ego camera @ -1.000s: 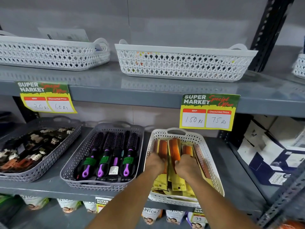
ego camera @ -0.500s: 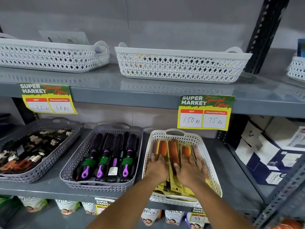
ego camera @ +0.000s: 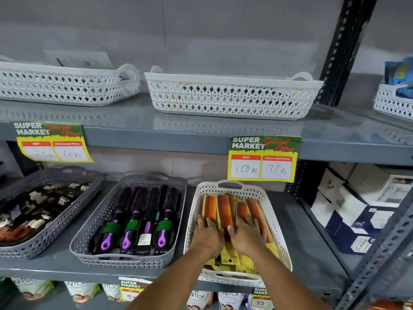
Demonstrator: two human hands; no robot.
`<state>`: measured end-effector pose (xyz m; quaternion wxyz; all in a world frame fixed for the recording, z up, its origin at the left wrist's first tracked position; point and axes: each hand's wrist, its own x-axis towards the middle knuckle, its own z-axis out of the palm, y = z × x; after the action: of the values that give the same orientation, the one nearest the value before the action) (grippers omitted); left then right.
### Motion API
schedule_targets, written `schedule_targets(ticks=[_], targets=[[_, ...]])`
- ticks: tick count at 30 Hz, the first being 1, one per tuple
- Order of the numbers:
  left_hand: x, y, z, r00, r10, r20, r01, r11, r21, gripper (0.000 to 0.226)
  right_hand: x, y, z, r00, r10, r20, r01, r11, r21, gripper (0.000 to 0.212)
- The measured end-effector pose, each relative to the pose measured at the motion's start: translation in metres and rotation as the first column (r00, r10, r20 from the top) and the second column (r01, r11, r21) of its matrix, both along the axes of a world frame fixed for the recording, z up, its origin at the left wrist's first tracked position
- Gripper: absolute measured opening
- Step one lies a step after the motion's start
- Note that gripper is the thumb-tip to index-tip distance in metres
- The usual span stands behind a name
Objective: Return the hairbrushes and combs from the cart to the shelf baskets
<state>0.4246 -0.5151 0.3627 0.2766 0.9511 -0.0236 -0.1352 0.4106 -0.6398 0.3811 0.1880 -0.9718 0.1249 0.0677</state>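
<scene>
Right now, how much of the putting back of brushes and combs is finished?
Done: four round hairbrushes lie in the grey basket. In hand: the left hand and right hand press flat on orange combs in the white basket. Left: the cart is out of view, so cannot tell.

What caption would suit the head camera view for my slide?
Both hands, left and right, press flat on orange combs in a white basket, beside a grey basket of purple hairbrushes.
</scene>
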Motion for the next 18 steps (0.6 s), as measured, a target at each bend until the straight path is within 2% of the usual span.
schedule_targets(ticks=[4,8,10,13,18], targets=[[-0.001,0.002,0.000,0.998,-0.013,0.054,0.012,1.000,0.017,0.072,-0.004,-0.002,0.004,0.992,-0.092,0.083,0.096,0.994,-0.054,0.064],[0.001,0.002,0.002,0.996,-0.075,0.049,0.070,0.993,0.091,0.071,-0.006,-0.004,0.004,0.988,-0.149,-0.036,0.148,0.989,-0.027,0.074],[0.001,0.003,0.004,0.994,-0.095,0.046,0.090,0.990,0.111,0.070,-0.007,-0.004,0.005,0.988,-0.149,-0.039,0.148,0.989,-0.028,0.076],[-0.001,0.003,0.005,0.995,-0.077,0.070,0.071,0.993,0.089,0.069,-0.012,0.000,0.003,0.985,-0.162,0.063,0.163,0.987,-0.007,0.071],[-0.001,0.009,0.017,0.969,-0.091,0.230,0.057,0.987,0.150,0.079,-0.019,0.005,0.013,0.970,-0.111,0.217,0.124,0.991,-0.047,0.070]])
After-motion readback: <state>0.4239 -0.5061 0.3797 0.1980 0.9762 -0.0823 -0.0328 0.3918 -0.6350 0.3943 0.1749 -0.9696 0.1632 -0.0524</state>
